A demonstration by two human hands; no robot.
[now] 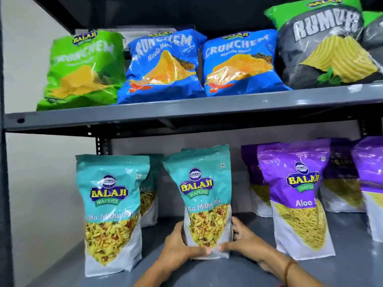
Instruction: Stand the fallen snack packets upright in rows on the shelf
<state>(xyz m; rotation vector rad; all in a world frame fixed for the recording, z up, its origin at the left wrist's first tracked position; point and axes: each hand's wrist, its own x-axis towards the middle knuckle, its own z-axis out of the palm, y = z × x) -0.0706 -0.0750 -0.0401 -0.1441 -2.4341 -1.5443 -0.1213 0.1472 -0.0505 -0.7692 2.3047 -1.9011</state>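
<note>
The left hand (177, 244) and the right hand (241, 239) were both clasped around the bottom of one teal packet (204, 200), fingers curled against its sides and thumbs pressed on its white lower front. That held teal packet stood upright, leaning a little, on the grey lower shelf (207, 272), near the shelf's front edge. A thin cord bracelet (288, 268) circled the right wrist.

To the left of the held packet stood another teal packet (112, 212), upright and apart from it, closer to the front. Behind that one a third teal packet (149, 195) showed, partly hidden. A further teal top edge peeked out directly behind the held packet.

To the right of the held packet a purple packet (298, 199) stood upright, apart from the right hand. More purple packets (342, 179) stood behind and beside it, toward the back wall.

Above the held packet ran the upper shelf (186, 112). On it a green Crunchem bag (83, 69) leaned back at the left, then two blue Crunchem bags (163, 67) side by side, and a dark Rumbles bag (325, 48) at the right.
</note>
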